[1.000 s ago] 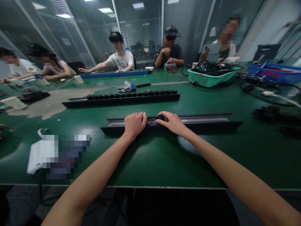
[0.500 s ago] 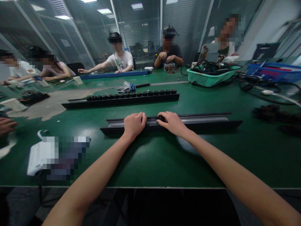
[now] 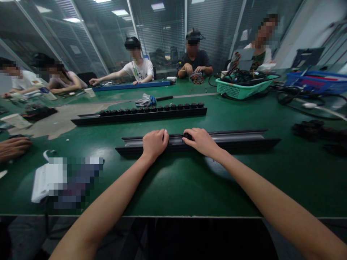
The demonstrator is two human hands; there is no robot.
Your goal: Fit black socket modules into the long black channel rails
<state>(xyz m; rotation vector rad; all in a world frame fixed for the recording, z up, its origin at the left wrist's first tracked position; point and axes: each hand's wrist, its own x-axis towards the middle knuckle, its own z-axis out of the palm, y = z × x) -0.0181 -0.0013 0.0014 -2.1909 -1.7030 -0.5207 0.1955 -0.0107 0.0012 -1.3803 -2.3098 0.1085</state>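
Note:
A long black channel rail (image 3: 241,143) lies across the green table in front of me. My left hand (image 3: 155,142) is closed over its left part, fingers wrapped across the channel. To the right of it, my right hand (image 3: 201,141) is closed on a small black part (image 3: 187,136), held at the channel's opening. Most of that part is hidden by my fingers. Between my hands a short stretch of the channel's inside shows. Farther back lies a second black rail (image 3: 141,116), with a row of several small round black parts (image 3: 159,108) along it.
At the lower left are a white device (image 3: 46,180) and a blurred dark object (image 3: 78,184). A co-worker's hand (image 3: 15,147) rests at the left. Black parts (image 3: 309,130) lie at the right. Behind are a green basket (image 3: 235,90), gloves (image 3: 146,100) and several seated people.
My right hand has shifted slightly right along the rail with the small black part. My left hand stays put. The co-worker's hand at the left has come farther into view.

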